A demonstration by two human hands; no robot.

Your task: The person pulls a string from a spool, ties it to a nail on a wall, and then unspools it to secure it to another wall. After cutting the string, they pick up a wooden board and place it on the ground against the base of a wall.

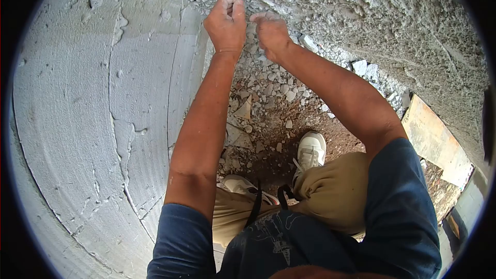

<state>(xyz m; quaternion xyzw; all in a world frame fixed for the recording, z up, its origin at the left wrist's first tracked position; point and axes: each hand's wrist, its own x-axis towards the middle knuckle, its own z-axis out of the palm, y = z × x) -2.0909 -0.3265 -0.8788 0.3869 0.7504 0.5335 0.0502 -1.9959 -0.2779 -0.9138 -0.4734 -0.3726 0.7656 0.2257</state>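
Note:
Both my hands are held up side by side at the top centre, near the corner of two walls. My left hand (pixel 226 23) is closed, its fingers curled in and dusty; anything inside it is hidden. Just right of it, my right hand (pixel 271 32) is also closed, with the index finger and thumb side toward the left hand. Whatever it may grip is too small to make out. A narrow gap separates the hands. Behind them lies the rough grey wall (pixel 330 0), and the smoother block wall (pixel 139 57) is on the left.
Broken rubble (pixel 276 88) covers the ground between the walls. A pale board (pixel 434 139) leans at the right. My two light shoes (pixel 311 150) stand on brown dirt below. Cracks and joints run along the left wall.

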